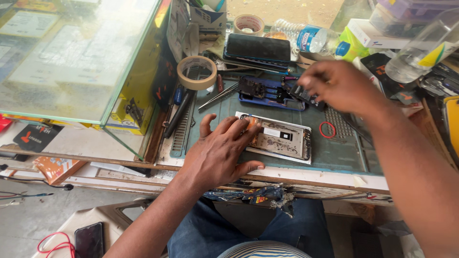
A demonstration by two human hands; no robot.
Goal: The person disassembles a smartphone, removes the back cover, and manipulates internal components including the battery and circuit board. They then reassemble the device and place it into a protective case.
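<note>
An opened phone [287, 139] with its back removed lies on the grey-green work mat [334, 153]. My left hand [221, 150] rests flat on the phone's left end, fingers spread. Farther back, my right hand [337, 83] pinches a small dark part [306, 94] above the mat, next to a blue phone frame [267, 91] with a circuit board on it. The right hand is slightly blurred.
A roll of tape [197, 72] and tweezers [219, 97] lie left of the blue frame. A black phone [258, 48], water bottle [308, 38], second tape roll [248, 24] and a glass case [71, 57] crowd the back and left. A red ring [327, 129] lies on the mat.
</note>
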